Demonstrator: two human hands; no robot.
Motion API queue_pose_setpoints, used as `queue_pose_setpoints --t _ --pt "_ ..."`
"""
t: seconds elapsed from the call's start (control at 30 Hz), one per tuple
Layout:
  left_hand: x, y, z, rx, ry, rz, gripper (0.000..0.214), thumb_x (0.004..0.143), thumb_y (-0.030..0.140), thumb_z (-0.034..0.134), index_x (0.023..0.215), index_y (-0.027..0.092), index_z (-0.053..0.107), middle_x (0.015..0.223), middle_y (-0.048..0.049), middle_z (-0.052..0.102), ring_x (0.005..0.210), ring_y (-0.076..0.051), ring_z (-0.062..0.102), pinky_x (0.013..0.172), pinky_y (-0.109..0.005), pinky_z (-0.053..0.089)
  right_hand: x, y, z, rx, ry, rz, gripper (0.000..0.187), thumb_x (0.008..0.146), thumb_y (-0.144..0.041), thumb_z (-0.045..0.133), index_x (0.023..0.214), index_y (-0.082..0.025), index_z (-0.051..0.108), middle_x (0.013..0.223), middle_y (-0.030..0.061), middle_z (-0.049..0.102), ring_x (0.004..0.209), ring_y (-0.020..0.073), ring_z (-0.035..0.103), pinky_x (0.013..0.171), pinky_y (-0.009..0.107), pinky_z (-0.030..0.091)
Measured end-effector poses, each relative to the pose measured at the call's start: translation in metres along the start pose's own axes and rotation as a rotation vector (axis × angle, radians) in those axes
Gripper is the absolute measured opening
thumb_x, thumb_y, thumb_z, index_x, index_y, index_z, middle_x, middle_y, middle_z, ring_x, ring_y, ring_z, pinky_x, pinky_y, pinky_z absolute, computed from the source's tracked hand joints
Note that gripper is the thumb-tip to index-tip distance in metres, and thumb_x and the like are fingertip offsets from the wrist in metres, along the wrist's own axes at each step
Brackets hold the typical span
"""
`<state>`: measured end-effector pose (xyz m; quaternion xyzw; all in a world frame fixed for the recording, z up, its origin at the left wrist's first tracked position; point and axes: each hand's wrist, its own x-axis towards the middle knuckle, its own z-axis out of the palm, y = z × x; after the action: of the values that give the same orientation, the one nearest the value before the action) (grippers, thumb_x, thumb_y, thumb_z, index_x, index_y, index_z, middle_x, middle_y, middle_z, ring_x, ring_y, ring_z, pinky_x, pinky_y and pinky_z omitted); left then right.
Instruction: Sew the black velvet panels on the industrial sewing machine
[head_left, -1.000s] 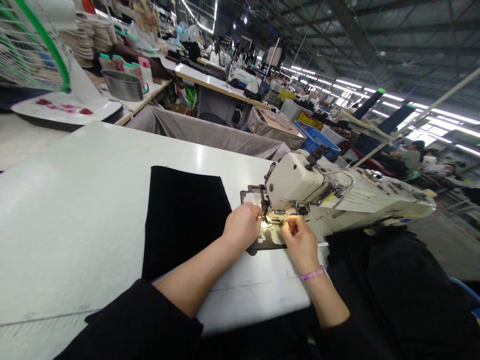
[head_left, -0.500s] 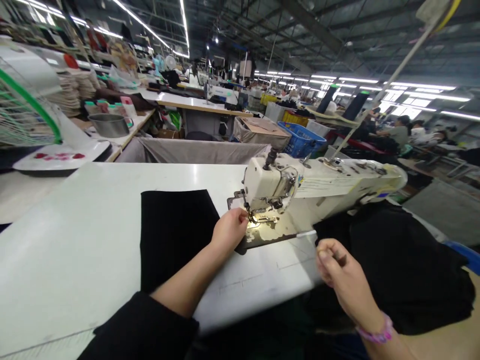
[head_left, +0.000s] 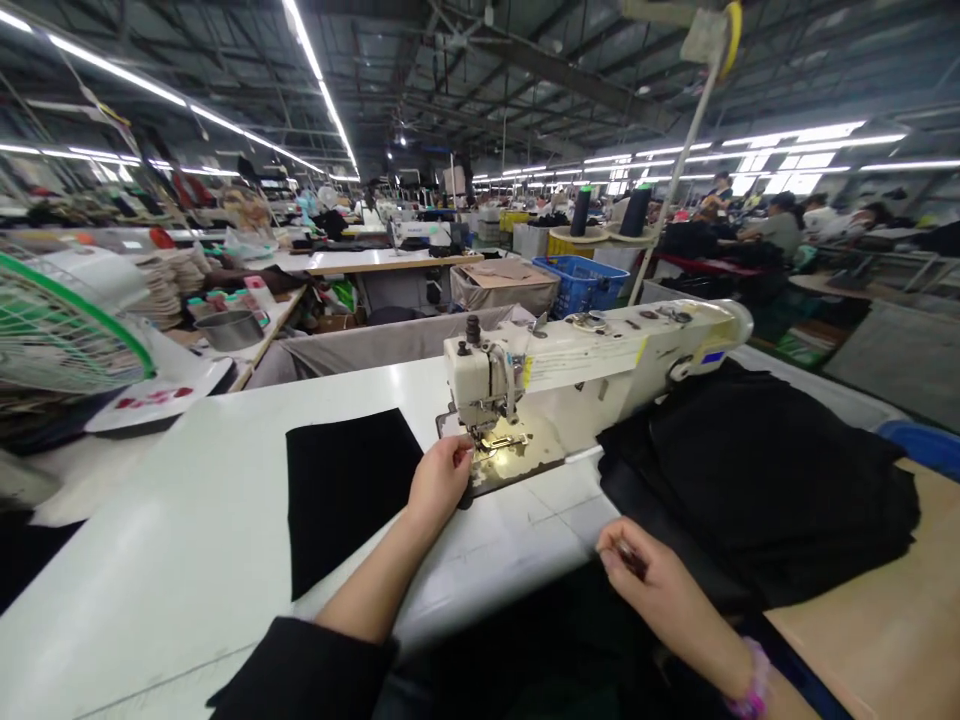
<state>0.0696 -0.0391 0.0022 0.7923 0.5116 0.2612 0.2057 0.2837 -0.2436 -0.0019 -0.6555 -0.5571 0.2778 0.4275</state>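
Note:
My left hand (head_left: 441, 474) is at the needle area of a white sewing machine (head_left: 592, 365), thumb and fingertips pinched together beside the presser foot. Whatever they pinch, perhaps thread, is too small to make out. My right hand (head_left: 643, 568) is curled closed over the table's front edge, right of the machine bed. Something small and dark shows inside its fingers, but its kind is unclear. A flat black fabric piece (head_left: 345, 495) lies on the white table (head_left: 210, 520), left of my left hand. Beyond my right hand, a pile of black fabric (head_left: 765, 470) rests beside the machine.
At the left stands a fan (head_left: 67, 320) with a green rim. Behind it are a metal bowl (head_left: 229, 330) and stacked pieces. A blue basket (head_left: 581, 284), thread cones (head_left: 636, 212) on a stand and other people at work appear farther back.
The head view has turned and shifted, so the machine appears farther left. My left hand stays pinched by the needle. My right hand remains closed, now a little farther from the fabric pile.

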Motion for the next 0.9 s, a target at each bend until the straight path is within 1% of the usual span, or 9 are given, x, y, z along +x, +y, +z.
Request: queue_pose_setpoints --t 0.13,0.27,0.43,0.5,0.57,0.63,0.7,0.83,0.9 --pt "-0.018 0.008 -0.002 0.046 0.035 0.049 0.019 0.087 0.016 0.051 0.094 0.018 0.068 0.094 -0.0062 0.069 0.09 -0.02 0.065 0.086 -0.03 0.05 -0.006 0.015 -0.001 -0.114 0.041 0.009 0.016 0.086 -0.04 0.055 0.085 -0.024 0.058 0.07 -0.0014 0.06 0.061 0.0174 0.056 0.058 0.028 0.042" --pt "-0.049 0.026 0.005 0.003 0.042 0.169 0.021 0.09 0.02 0.049 0.099 0.018 0.067 0.097 -0.0086 0.068 0.095 -0.022 0.064 0.089 -0.035 0.051 -0.009 0.021 -0.006 -0.213 0.152 0.084 0.032 0.085 -0.052 0.06 0.103 -0.026 0.06 0.084 0.0003 0.066 0.064 0.0184 0.059 0.062 0.03 0.044" --pt "-0.088 0.059 0.024 -0.199 -0.123 0.323 0.021 0.087 0.025 0.053 0.099 0.02 0.069 0.101 -0.0095 0.069 0.099 -0.025 0.064 0.09 -0.041 0.051 -0.003 0.014 -0.004 -0.258 0.173 0.099 0.025 0.089 -0.04 0.056 0.104 -0.021 0.058 0.092 0.0048 0.063 0.079 0.0222 0.064 0.074 0.035 0.048" --pt "-0.097 0.072 0.028 -0.313 -0.187 0.27 0.025 0.085 0.028 0.056 0.104 0.019 0.069 0.101 -0.0101 0.07 0.097 -0.026 0.064 0.088 -0.042 0.052 0.002 0.009 0.001 -0.196 0.169 0.012 0.025 0.091 -0.032 0.052 0.111 -0.018 0.057 0.103 0.0093 0.063 0.094 0.0243 0.064 0.085 0.038 0.049" --pt "-0.103 0.083 0.03 -0.494 -0.254 0.114 0.034 0.085 0.035 0.058 0.112 0.017 0.066 0.1 -0.0116 0.071 0.093 -0.026 0.066 0.082 -0.04 0.054 0.006 -0.001 0.008 -0.073 0.168 -0.121 0.025 0.096 -0.027 0.043 0.115 -0.018 0.057 0.111 0.0115 0.062 0.107 0.0238 0.061 0.095 0.039 0.046" --pt "-0.107 0.092 0.032 -0.686 -0.332 -0.027 0.044 0.084 0.044 0.06 0.116 0.014 0.064 0.101 -0.0125 0.072 0.093 -0.027 0.068 0.079 -0.038 0.055 0.006 -0.014 0.015 0.081 0.171 -0.236 0.027 0.1 -0.025 0.036 0.114 -0.019 0.059 0.112 0.0103 0.062 0.11 0.0206 0.059 0.097 0.036 0.046" --pt "-0.113 0.095 0.032 -0.78 -0.372 -0.07 0.048 0.08 0.05 0.064 0.11 0.014 0.067 0.099 -0.0118 0.073 0.091 -0.028 0.069 0.08 -0.038 0.056 0.002 -0.031 0.023 0.209 0.165 -0.323 0.026 0.1 -0.022 0.039 0.109 -0.02 0.063 0.109 0.0083 0.063 0.108 0.018 0.059 0.095 0.033 0.048" --pt "-0.128 0.082 0.023 -0.671 -0.278 -0.008 0.04 0.074 0.055 0.07 0.084 0.016 0.073 0.083 -0.0082 0.074 0.083 -0.028 0.069 0.077 -0.036 0.057 -0.008 -0.055 0.034 0.173 0.108 -0.479 0.023 0.097 -0.017 0.047 0.107 -0.022 0.068 0.112 0.0038 0.067 0.111 0.0156 0.059 0.112 0.037 0.033" --pt "-0.133 0.07 0.01 -0.545 -0.175 0.029 0.036 0.077 0.055 0.068 0.08 0.019 0.072 0.087 -0.0067 0.074 0.087 -0.028 0.068 0.077 -0.034 0.057 -0.007 -0.055 0.027 0.101 0.117 -0.511 0.024 0.097 -0.021 0.051 0.115 -0.023 0.065 0.122 0.0048 0.065 0.117 0.0166 0.057 0.116 0.04 0.028"
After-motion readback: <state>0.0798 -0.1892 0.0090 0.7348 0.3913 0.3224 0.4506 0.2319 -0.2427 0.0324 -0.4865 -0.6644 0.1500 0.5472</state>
